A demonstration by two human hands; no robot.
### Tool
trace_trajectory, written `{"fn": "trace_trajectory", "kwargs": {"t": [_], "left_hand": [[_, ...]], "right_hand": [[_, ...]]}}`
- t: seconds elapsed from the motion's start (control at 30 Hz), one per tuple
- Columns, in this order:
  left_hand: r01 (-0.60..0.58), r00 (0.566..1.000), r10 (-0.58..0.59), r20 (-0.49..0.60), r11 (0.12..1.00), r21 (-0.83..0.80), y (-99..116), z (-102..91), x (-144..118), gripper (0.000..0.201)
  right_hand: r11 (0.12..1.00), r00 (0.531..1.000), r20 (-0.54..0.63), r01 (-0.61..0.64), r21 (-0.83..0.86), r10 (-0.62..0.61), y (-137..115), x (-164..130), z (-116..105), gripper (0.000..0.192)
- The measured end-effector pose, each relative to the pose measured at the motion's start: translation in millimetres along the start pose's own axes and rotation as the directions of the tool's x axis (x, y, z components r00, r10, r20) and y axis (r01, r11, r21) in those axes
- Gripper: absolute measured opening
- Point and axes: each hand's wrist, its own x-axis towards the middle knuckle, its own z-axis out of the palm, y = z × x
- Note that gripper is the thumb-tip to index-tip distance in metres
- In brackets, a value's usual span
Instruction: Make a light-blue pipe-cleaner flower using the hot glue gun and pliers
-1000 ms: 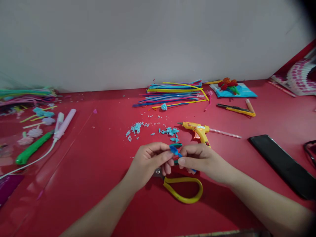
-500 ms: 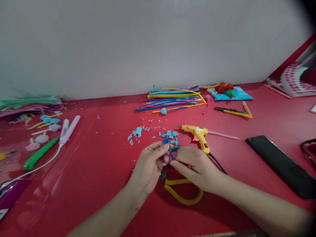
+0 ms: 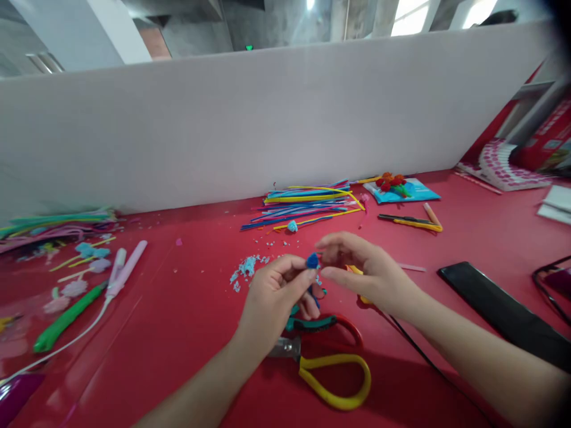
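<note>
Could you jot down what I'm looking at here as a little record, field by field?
Surface: red table
Left hand: pinches a small blue fuzzy piece at its fingertips
Right hand: fingers loosely curled beside that piece
Below the hands: yellow-handled scissors
Behind: pile of coloured pipe cleaners, light blue trimmings
Right: black phone
Left: green-handled tool

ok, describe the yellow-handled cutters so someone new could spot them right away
On the red table, look at the near edge, just below the person's left hand. The yellow-handled cutters lie flat there, handles pointing right. Their big yellow loop sets them apart from the red-looped, green-gripped tool lying just behind them.
</note>
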Motion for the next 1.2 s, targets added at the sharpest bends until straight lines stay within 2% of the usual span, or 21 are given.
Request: {"fn": "trace_trajectory", "kwargs": {"t": [0.1,0.17,0.3,0.37,0.53,0.73,0.83,0.9,0.97,1.03,1.1,1.2], "left_hand": [[-0.041,0.999,0.041,0.008,0.997,0.071,9.8,-0.4,7.2,0.014],[-0.029,0.999,0.027,0.028,0.999,0.041,14.2,-3.6,11.3,0.014],[0.143,0.982,-0.127,0.143,0.983,-0.112,12.5,-14.1,17.9,0.010],[0.186,0.974,-0.160,0.160,0.968,-0.166,7.0,-17.9,21.2,0.009],[0.187,0.979,-0.167,0.120,0.965,-0.182,-5.5,-17.0,25.9,0.018],[0.174,0.985,-0.166,0.054,0.966,-0.192,-9.2,-8.9,23.0,0.013],[0.167,0.986,-0.163,0.038,0.969,-0.181,-10.4,-7.2,22.8,0.013],[0.150,0.989,-0.148,0.030,0.977,-0.150,-11.0,-7.3,23.1,0.015],[0.127,0.992,-0.124,0.036,0.988,-0.086,-11.3,-7.8,23.2,0.015],[0.098,0.995,-0.097,0.029,0.995,-0.009,-11.7,-7.8,22.7,0.016],[0.076,0.997,-0.076,-0.008,0.996,0.048,-12.4,-7.0,21.8,0.015],[0.054,0.996,-0.047,-0.073,0.994,0.095,-13.6,-4.8,20.5,0.016]], "right_hand": [[0.999,0.998,0.055,0.028,0.034,-0.029,-10.3,18.2,-5.3,0.012],[0.998,0.996,0.077,0.029,0.053,-0.033,-11.2,26.7,-5.9,0.009],[0.997,0.993,0.107,0.036,0.068,-0.043,-2.2,32.3,-3.9,0.010],[0.998,0.994,0.101,0.027,0.051,-0.032,3.5,32.1,-3.0,0.008],[0.995,0.991,0.114,-0.080,0.057,0.073,10.2,32.3,-2.8,0.008],[0.983,0.978,0.136,-0.169,0.066,0.159,9.8,33.4,-0.1,0.009],[0.994,0.990,0.092,-0.109,0.029,0.106,9.7,32.2,1.2,0.007],[0.993,0.997,0.057,0.048,-0.105,-0.042,9.6,30.2,1.3,0.012],[0.913,0.966,0.071,0.258,-0.316,-0.248,9.3,27.3,1.0,0.017],[0.759,0.909,0.121,0.401,-0.513,-0.398,9.0,23.6,1.2,0.016],[0.610,0.874,0.147,0.436,-0.662,-0.464,9.2,19.8,2.5,0.017],[0.422,0.862,0.152,0.381,-0.822,-0.483,11.4,15.6,6.2,0.022]]}}
